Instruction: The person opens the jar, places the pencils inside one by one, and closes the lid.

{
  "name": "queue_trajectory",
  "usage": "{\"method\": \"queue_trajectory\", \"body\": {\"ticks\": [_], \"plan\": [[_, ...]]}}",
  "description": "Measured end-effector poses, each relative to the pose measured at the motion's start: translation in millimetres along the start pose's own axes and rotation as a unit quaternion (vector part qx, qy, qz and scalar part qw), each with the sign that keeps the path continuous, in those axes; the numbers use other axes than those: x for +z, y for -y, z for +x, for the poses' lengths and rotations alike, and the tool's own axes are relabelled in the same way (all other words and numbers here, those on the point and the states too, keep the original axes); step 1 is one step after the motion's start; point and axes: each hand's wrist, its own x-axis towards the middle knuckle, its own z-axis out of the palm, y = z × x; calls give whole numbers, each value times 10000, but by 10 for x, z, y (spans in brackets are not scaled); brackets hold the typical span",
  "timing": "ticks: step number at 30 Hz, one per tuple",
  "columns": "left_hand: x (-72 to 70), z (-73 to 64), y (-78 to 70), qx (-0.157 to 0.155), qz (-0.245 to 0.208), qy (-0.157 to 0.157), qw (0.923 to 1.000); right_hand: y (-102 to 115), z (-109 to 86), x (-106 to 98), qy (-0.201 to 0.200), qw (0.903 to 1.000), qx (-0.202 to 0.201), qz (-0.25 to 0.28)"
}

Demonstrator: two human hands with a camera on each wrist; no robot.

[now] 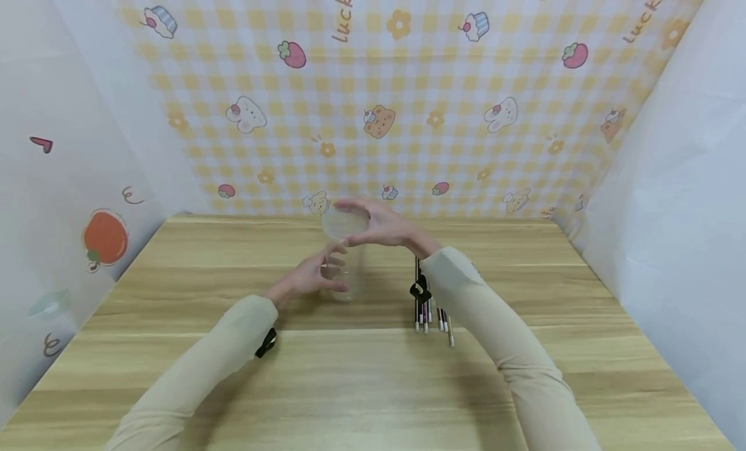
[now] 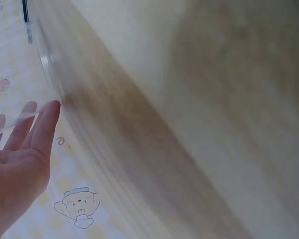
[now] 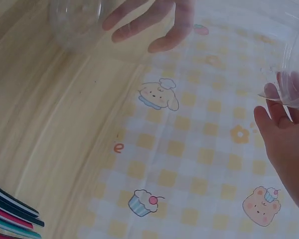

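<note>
Right hand (image 1: 381, 224) grips the upper part of the clear container (image 1: 354, 263). Left hand (image 1: 310, 275), spread wide, is at its lower part; contact unclear. Pencils (image 1: 416, 312) lie on the tabletop (image 1: 373, 386).

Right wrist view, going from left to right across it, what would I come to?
Pencils, then the left hand, then the right hand. Clear plastic overlaps the hands there, so I've left it out.

The see-through container (image 1: 355, 269) is colourless; it stands on the table (image 1: 350, 386).
</note>
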Motion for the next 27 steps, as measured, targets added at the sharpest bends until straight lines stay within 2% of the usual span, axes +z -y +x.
{"method": "queue_trajectory", "body": {"ticks": [2,5,9,14,17,21,23,27], "plan": [[-3,-4,3,13,-1,100,9999,8,-12,-6,159,9998,122,86],[-1,0,16,59,50,155,9998,43,-41,8,100,9992,398,-34],[0,2,34,79,126,153,9998,138,-88,80,-460,9957,677,-432],[-4,-19,38,128,11,136,9998,228,-104,210,-1209,9825,919,-1076],[-10,-78,-72,125,-60,190,9997,249,-103,270,-1441,9751,1030,-1338],[-22,-151,-238,109,-128,235,9996,249,-101,295,-1622,9722,876,-1445],[-16,-116,-179,171,-144,226,9995,225,-106,274,-1627,9741,705,-1400],[2,-23,16,268,-61,173,9995,166,-139,207,-1429,9845,387,-940]]}}
